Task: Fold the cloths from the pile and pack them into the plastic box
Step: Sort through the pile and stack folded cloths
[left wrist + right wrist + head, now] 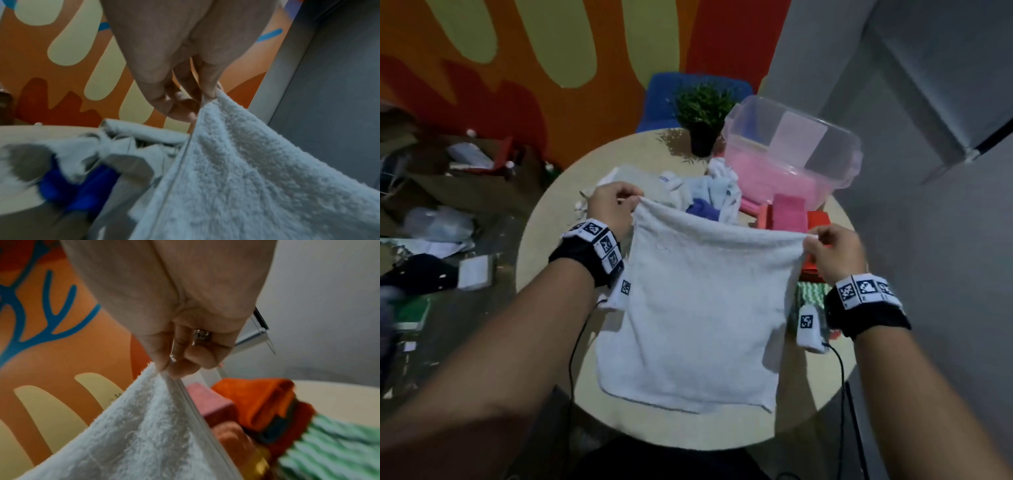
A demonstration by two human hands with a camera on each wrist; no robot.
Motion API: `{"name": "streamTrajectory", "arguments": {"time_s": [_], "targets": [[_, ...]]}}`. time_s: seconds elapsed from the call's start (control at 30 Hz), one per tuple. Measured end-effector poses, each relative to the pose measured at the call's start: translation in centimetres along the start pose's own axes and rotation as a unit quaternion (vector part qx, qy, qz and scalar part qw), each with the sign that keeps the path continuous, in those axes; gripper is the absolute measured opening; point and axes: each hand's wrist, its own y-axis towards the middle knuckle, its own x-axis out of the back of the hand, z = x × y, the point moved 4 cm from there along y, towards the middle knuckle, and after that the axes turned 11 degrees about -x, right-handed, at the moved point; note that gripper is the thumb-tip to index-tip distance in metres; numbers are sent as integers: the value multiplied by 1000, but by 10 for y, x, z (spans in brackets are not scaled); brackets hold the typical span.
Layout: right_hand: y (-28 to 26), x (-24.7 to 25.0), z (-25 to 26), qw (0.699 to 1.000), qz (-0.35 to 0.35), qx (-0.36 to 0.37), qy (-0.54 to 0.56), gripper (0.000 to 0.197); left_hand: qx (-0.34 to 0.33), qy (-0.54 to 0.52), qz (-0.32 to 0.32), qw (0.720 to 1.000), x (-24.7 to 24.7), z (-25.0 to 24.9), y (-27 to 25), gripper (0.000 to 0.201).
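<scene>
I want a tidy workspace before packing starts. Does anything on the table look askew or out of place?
The plastic box is tipped over, lying on its side with its opening facing the cloth pile. Otherwise both hands hold the white towel by its top corners, hanging fairly evenly.

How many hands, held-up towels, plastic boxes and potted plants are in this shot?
Hands: 2, left hand and right hand, each pinching a towel corner
Towels held up: 1, the white towel
Boxes: 1, the plastic box
Plants: 1, the potted plant
Total: 5
</scene>
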Motion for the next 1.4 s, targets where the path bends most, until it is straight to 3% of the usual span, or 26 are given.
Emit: {"name": "streamTrajectory", "arguments": {"time_s": [0.17,0.37,0.53,0.87,0.97,1.03,1.1,1.17,1.3,1.4], "targets": [[-23,-23,-47,998,47,-23,-33,20,11,3,32,999,3,36,-31,12],[-61,-30,-66,989,113,-28,-87,17,60,20,189,980,18,78,-56,16],[-83,-53,-91,962,218,-43,-158,25,86,164,378,907,18,92,-80,22],[-104,-53,-109,950,231,-34,-209,41,86,165,476,860,9,93,-106,13],[-113,-71,-126,906,299,-62,-293,32,86,204,545,808,-3,107,-121,12],[-113,-78,-131,891,290,-76,-341,31,101,226,583,773,-8,118,-127,13],[-105,-78,-131,906,204,-69,-366,31,92,245,559,787,-16,119,-121,8],[-99,-80,-130,917,142,-92,-362,24,43,282,488,825,-27,111,-112,11],[-95,-108,-139,926,144,-170,-304,45,-19,251,347,904,-59,83,-108,21],[-91,-125,-141,934,143,-201,-257,61,-77,228,369,898,-98,64,-118,27]]}}
